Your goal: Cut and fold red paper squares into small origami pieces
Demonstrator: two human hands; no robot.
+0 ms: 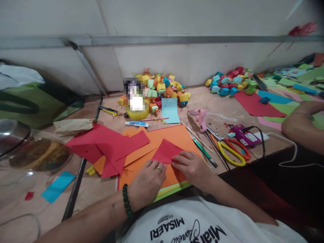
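A small red paper (167, 151) lies on a stack of orange sheets (182, 135), one corner pointing away from me. My left hand (148, 180), with a ring and a green bead bracelet, has its curled fingertips on the paper's near left edge. Across from it, my right hand (193, 168) presses its fingers on the near right edge. Both hands seem to grip the paper's near edge; the thumbs are hidden. Larger red sheets (106, 145) overlap the stack at the left.
Right of the stack lie a green cutter (205, 153), scissors (231, 153), a pink glue gun (199, 118) and a purple device (244, 135) with cables. Folded paper cubes (162, 86) are piled behind. Another person's arm (303, 125) reaches in at right. A lidded glass pot (37, 152) stands left.
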